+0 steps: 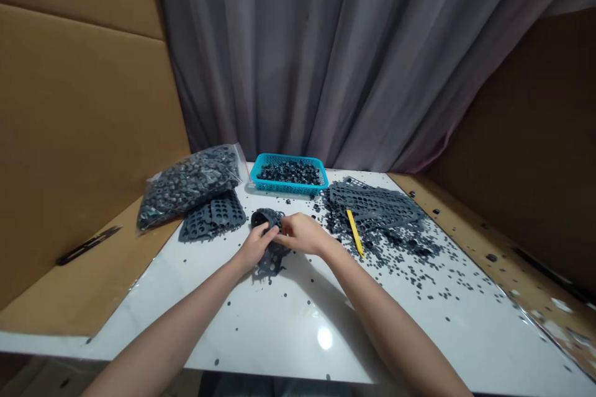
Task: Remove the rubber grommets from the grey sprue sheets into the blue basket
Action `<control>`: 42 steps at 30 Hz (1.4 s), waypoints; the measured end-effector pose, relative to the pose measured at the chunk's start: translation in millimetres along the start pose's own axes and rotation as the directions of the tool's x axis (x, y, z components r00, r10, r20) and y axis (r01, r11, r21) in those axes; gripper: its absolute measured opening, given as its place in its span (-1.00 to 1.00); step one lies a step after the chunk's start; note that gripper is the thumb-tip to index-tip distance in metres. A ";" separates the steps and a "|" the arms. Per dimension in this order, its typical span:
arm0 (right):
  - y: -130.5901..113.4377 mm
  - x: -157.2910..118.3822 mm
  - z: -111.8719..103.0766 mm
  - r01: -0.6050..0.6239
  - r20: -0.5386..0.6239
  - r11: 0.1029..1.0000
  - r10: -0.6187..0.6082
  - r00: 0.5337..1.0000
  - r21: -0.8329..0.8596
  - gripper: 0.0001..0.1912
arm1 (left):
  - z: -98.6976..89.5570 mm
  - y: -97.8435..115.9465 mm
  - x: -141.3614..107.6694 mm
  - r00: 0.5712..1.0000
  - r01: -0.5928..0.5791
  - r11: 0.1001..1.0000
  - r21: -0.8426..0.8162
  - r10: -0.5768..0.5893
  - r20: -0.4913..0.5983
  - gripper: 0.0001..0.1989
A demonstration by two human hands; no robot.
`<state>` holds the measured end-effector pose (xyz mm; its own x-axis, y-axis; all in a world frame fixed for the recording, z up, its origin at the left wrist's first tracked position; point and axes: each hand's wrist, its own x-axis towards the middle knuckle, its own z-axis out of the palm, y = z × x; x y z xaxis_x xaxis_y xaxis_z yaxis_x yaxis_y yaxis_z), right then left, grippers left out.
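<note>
A dark grey sheet with holes is curled up between my hands at the middle of the white table. My left hand grips its left side, thumb on top. My right hand is closed at the sheet's right edge, its fingertips close to my left thumb; whether they pinch a small piece is too small to tell. Behind my hands stands a blue basket holding many small black pieces. To the right lies a pile of perforated dark sheets, with a yellow tool at its front.
At the left, a clear bag of dark pieces rests partly on more perforated sheets. Small black discs are scattered over the white table, mostly at right. A black knife lies by the left cardboard wall. A grey curtain hangs behind.
</note>
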<state>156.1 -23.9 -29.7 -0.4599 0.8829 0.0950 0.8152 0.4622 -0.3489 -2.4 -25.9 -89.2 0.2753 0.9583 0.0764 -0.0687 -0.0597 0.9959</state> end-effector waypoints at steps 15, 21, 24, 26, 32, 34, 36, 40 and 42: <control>0.1 15.1 40.7 -0.121 0.082 0.230 0.175 0.981 0.966 -0.66 | 3.8 10.9 6.1 0.966 0.144 0.924 -0.355 -0.209 -0.154 -0.55; -9.6 17.0 56.1 -0.062 0.147 -0.268 0.310 0.939 0.961 -0.74 | 7.6 21.6 2.2 0.950 0.232 0.773 -0.590 -0.309 -0.032 -0.65; -8.5 17.5 63.9 -0.053 0.163 -0.322 0.326 0.931 0.945 -0.77 | 7.0 20.9 2.2 0.943 0.247 0.735 -0.631 -0.331 -0.016 -0.68; -7.5 17.6 67.8 -0.050 0.179 -0.364 0.330 0.927 0.930 -0.78 | 6.6 18.2 2.8 0.940 0.256 0.727 -0.637 -0.341 -0.011 -0.71; -7.0 16.0 72.2 -0.047 0.218 -0.458 0.329 0.919 0.888 -0.84 | 4.4 8.1 5.0 0.922 0.293 0.729 -0.619 -0.387 -0.020 -0.74; -7.1 15.6 72.9 -0.046 0.224 -0.471 0.331 0.917 0.881 -0.85 | 3.3 6.6 5.1 0.923 0.291 0.726 -0.623 -0.384 -0.016 -0.73; -7.4 15.6 73.8 -0.041 0.221 -0.472 0.333 0.917 0.881 -0.85 | 2.8 6.6 4.7 0.923 0.308 0.722 -0.620 -0.386 0.009 -0.71; -7.9 15.0 72.1 -0.033 0.196 -0.441 0.328 0.924 0.897 -0.82 | 4.2 8.6 3.5 0.931 0.296 0.751 -0.590 -0.364 0.004 -0.70; -6.9 13.2 66.4 -0.040 0.137 -0.307 0.302 0.943 0.951 -0.77 | 4.2 8.1 3.7 0.945 0.241 0.798 -0.552 -0.322 -0.054 -0.68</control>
<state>121.0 -20.9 -87.9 -0.2358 0.9611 -0.1438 -0.5661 -0.2561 -0.7835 2.1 -24.0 -80.7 0.2306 0.9400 -0.2512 -0.5181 0.3372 0.7861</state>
